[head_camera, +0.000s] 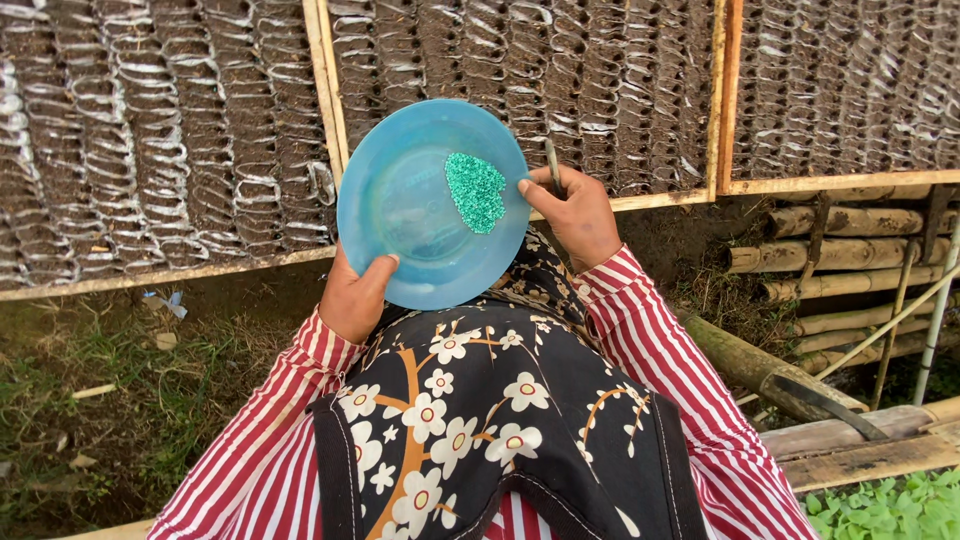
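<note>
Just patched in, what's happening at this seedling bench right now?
A person in a red-and-white striped shirt stands at a raised bed of small soil-filled pots. The left hand holds a blue plastic plate by its rim; a small heap of green granules lies on it. The right hand grips a thin stick next to the heap, its thumb at the plate's edge. Bamboo poles lie to the right.

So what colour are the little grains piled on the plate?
The grains are bright green, heaped on a light blue plate; the head view shows them best.
</note>
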